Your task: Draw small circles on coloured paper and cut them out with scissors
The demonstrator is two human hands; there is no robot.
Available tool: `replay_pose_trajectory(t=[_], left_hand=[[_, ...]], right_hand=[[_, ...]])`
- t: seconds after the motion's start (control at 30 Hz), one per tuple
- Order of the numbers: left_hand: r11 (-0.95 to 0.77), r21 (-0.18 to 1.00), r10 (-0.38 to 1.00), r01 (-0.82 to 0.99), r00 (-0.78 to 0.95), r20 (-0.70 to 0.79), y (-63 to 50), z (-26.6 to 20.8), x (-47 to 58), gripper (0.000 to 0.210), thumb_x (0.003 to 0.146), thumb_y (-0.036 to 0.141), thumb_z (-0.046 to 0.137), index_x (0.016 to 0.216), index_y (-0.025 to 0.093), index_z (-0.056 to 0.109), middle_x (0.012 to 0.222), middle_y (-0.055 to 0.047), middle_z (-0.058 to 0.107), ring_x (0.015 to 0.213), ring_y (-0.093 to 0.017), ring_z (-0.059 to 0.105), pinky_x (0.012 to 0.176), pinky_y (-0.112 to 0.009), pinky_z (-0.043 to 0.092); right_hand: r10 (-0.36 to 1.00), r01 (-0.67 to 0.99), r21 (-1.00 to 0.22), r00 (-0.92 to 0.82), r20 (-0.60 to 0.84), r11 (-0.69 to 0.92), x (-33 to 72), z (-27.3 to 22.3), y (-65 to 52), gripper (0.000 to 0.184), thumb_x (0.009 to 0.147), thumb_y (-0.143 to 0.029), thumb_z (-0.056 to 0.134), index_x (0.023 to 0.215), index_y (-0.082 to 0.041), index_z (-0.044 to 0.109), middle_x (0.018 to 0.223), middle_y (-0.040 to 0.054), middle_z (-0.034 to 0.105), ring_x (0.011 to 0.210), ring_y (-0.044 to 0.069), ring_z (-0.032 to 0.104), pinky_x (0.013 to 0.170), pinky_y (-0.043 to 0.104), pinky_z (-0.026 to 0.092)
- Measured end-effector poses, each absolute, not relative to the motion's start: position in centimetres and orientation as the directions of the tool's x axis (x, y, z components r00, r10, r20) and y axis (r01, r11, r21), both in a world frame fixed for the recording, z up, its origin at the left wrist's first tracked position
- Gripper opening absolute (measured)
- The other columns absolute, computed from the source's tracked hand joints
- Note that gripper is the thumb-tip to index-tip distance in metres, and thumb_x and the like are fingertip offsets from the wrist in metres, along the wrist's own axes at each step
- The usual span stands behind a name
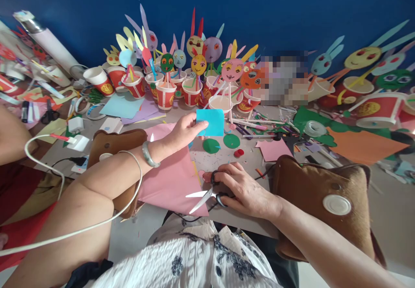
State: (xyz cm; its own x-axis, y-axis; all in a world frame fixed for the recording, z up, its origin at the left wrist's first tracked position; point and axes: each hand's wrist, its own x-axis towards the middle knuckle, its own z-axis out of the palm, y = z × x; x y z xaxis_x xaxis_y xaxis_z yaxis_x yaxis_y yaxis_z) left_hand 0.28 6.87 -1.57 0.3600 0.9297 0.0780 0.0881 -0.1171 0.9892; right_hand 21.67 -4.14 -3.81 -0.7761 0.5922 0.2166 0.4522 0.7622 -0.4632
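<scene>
Between the thumb and fingers of my left hand point(188, 129) is a small bright blue piece of paper point(212, 122), held up over the table. My right hand point(243, 188) has its fingers in the black handles of a pair of scissors point(201, 198), whose blades are spread apart and point left. The scissors are low, near the table's front edge, apart from the blue paper. Beneath my left wrist lies a large pink sheet point(171, 180). Two green paper circles point(212, 146) rest just beyond the hands, beside a small red cap point(239, 153).
Paper cups point(166, 96) with paper-faced figures line the back by the blue wall point(97, 16). Brown plush cushions point(311, 201) lie at both sides. A white cable point(81, 235) crosses my left arm. Orange paper point(366, 145), scraps and tape point(315, 128) cover the right. Someone's arm point(14, 132) is at left.
</scene>
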Motion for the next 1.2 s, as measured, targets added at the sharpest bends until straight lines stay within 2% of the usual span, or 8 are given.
replay_pose_trajectory(t=[0.23, 0.5, 0.67, 0.8, 1.0, 1.2], left_hand=[[-0.109, 0.986, 0.922, 0.126, 0.384, 0.052, 6.6, -1.2, 0.3, 0.013, 0.089, 0.025, 0.055, 0.084, 0.014, 0.059, 0.075, -0.002, 0.064, 0.060, -0.009, 0.057, 0.058, -0.020, 0.045], [-0.082, 0.990, 0.923, 0.115, 0.383, 0.032, 6.5, -1.4, 0.5, 0.011, 0.088, 0.024, 0.056, 0.082, 0.014, 0.057, 0.072, -0.001, 0.062, 0.062, -0.009, 0.056, 0.059, -0.020, 0.044], [-0.085, 0.987, 0.931, 0.138, 0.364, 0.029, 6.3, -1.2, 0.4, 0.011, 0.088, 0.023, 0.057, 0.080, 0.015, 0.056, 0.073, 0.000, 0.062, 0.062, -0.008, 0.056, 0.057, -0.020, 0.041], [-0.087, 0.987, 0.927, 0.136, 0.374, 0.030, 6.2, -1.1, 0.4, 0.010, 0.088, 0.022, 0.057, 0.082, 0.015, 0.056, 0.070, 0.001, 0.060, 0.063, -0.009, 0.057, 0.058, -0.021, 0.041], [-0.075, 0.991, 0.920, 0.109, 0.391, 0.026, 6.3, -1.5, 0.5, 0.013, 0.088, 0.023, 0.057, 0.079, 0.015, 0.054, 0.073, 0.000, 0.060, 0.065, -0.009, 0.057, 0.061, -0.022, 0.045], [-0.075, 0.993, 0.930, 0.086, 0.365, 0.038, 6.4, -2.0, 0.6, 0.020, 0.084, 0.028, 0.065, 0.074, 0.017, 0.051, 0.071, 0.001, 0.059, 0.067, -0.010, 0.057, 0.062, -0.022, 0.045]], right_hand=[[0.584, 0.463, -0.455, -0.795, 0.166, 0.760, 21.2, -4.0, -4.5, 0.028, 0.086, -0.017, 0.057, 0.113, -0.015, 0.054, 0.107, 0.0147, 0.063, 0.104, 0.026, 0.054, 0.089, 0.042, 0.040], [0.555, 0.399, -0.509, -0.808, 0.198, 0.763, 21.0, -3.8, -4.5, 0.030, 0.088, -0.020, 0.054, 0.118, -0.017, 0.051, 0.116, 0.0153, 0.061, 0.109, 0.025, 0.053, 0.094, 0.040, 0.039], [0.559, 0.391, -0.479, -0.780, 0.280, 0.786, 22.0, -3.2, -4.1, 0.021, 0.088, -0.021, 0.054, 0.109, -0.018, 0.052, 0.110, 0.0140, 0.063, 0.103, 0.025, 0.056, 0.091, 0.041, 0.039], [0.543, 0.407, -0.438, -0.802, 0.248, 0.802, 22.1, -3.3, -4.1, 0.018, 0.087, -0.022, 0.055, 0.105, -0.018, 0.054, 0.106, 0.0134, 0.065, 0.101, 0.025, 0.058, 0.092, 0.042, 0.038], [0.496, 0.364, -0.483, -0.850, 0.177, 0.797, 21.2, -4.0, -4.5, 0.021, 0.088, -0.023, 0.053, 0.108, -0.016, 0.055, 0.108, 0.0149, 0.065, 0.104, 0.025, 0.058, 0.094, 0.042, 0.038], [0.509, 0.342, -0.517, -0.832, 0.221, 0.784, 21.4, -4.0, -4.4, 0.020, 0.087, -0.022, 0.053, 0.106, -0.017, 0.054, 0.108, 0.0147, 0.064, 0.104, 0.025, 0.057, 0.093, 0.042, 0.040]])
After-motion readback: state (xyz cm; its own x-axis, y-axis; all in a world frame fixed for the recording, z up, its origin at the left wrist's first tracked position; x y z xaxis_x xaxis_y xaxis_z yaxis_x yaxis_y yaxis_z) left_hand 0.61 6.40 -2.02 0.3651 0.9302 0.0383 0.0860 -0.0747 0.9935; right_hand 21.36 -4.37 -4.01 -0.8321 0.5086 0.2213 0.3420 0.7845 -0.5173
